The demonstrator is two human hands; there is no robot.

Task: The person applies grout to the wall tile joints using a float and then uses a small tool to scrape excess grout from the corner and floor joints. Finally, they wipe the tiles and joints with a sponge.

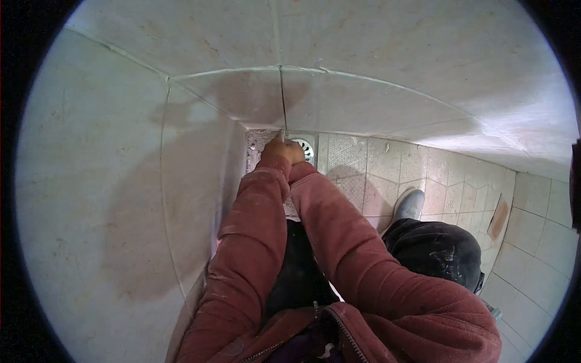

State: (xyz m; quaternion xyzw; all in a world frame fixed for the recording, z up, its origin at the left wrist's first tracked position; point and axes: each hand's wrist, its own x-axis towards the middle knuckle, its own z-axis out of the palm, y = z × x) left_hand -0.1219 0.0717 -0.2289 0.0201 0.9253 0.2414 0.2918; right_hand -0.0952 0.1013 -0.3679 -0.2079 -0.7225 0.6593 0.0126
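Note:
Both hands are pressed together low at the foot of the tiled wall, close to the corner. My left hand [276, 149] is closed, with its fingers curled. Against its side lies my right hand [296, 152], closed too. A small pale tip [282, 134] pokes out above the fingers; the rest of what they grip is hidden. Just above, a dark vertical joint [283, 97] runs up between two wall tiles. A round slotted floor drain [306, 149] shows partly behind my right hand.
Large pale wall tiles [375, 54] rise ahead, with another tiled wall [103, 151] close on the left. Textured floor tiles [351, 157] stretch right, where my boot [410, 204] stands. A brownish patch [499, 218] lies near the right wall [538, 212].

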